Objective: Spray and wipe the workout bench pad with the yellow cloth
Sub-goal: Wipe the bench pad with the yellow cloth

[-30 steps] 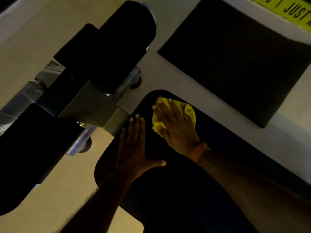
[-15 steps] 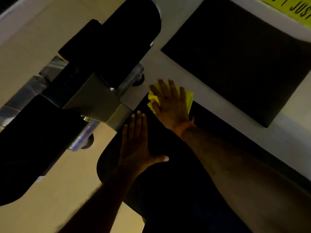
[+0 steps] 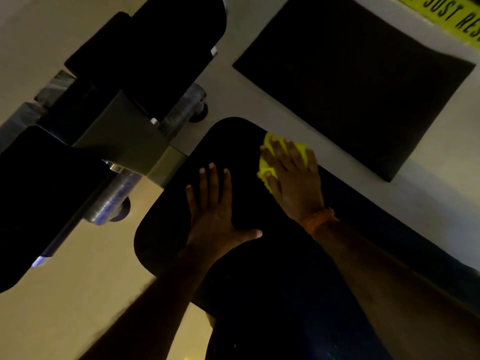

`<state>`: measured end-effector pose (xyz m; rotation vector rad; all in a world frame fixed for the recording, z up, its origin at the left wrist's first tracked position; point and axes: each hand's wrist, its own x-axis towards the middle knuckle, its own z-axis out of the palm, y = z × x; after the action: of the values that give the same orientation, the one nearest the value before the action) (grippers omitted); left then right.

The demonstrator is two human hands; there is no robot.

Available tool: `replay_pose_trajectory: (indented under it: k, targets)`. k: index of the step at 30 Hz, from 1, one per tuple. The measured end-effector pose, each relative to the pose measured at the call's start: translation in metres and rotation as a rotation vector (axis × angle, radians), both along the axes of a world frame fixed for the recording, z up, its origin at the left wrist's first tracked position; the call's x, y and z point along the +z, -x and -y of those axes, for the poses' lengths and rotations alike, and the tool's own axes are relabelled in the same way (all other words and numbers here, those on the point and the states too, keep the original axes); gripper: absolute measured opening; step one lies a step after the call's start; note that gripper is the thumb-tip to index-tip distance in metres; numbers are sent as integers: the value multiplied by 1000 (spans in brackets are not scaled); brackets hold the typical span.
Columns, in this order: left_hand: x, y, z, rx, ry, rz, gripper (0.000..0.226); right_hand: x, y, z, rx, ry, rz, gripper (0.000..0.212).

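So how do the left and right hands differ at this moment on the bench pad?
The left hand lies bare and flat on the bench pad, thumb spread wide. The right hand presses the yellow cloth under its fingers. The left hand is nearer the person, and the right hand is at the pad's far edge. The right wrist bears an orange band, and none shows on the left. Both are palm down.

- yellow cloth [image 3: 262, 167]: mostly hidden beneath the right hand [image 3: 293, 183] at the bench pad's [image 3: 168, 229] far edge;
- bench pad: near end cut off by the bottom edge;
- yellow strip [image 3: 452, 14] beyond the pad: lettering cut off, only "JUST" legible;
- black roller [image 3: 31, 203] left of the pad: cut by the left edge
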<state>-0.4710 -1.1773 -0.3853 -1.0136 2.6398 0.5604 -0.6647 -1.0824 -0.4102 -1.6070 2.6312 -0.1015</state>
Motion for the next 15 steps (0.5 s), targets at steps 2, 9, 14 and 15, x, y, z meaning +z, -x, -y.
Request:
replay_pose_trajectory:
  k: [2,9,14,15]
  targets:
    - [-2,3,-7,-19,10,7,151,-4,-26,-11,-134,5,21,63]
    - [-6,5,-18,-87,36,14,151,-2,-10,-58,-259,15,-1,62]
    - [-5,9,-32,-107,53,6,148,-4,-23,-59,-2,1,32,60]
    - [-5,9,-35,-113,56,3,148,-2,-7,-71,37,-15,4,60]
